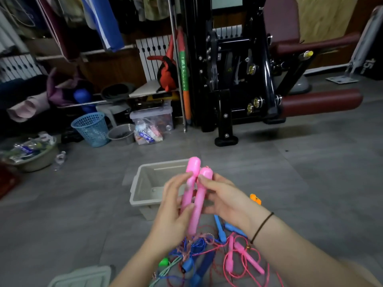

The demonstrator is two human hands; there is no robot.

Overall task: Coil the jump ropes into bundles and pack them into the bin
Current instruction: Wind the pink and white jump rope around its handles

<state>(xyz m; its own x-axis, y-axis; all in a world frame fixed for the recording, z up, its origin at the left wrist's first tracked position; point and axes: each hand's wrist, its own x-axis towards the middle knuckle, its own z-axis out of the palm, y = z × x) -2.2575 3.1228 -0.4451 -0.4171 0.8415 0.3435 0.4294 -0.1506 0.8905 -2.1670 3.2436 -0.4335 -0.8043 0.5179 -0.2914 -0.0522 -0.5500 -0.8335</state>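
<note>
Two pink handles of one jump rope are held upright and side by side above the floor, in front of the person. They are gripped by both hands. The left hand is wrapped round them from the left, with its thumb laid across the front. The right hand is closed on them from the right, with its thumb pressed near the rounded tops. A dark band is worn on the right wrist.

The grey bin is set on the floor just behind the hands, and part of it is hidden by them. A tangle of ropes in pink, blue and green is spread on the floor beneath the hands. Blue handles are seen in it, and an orange handle beside the right hand. A grey lid is seen at the lower left.
</note>
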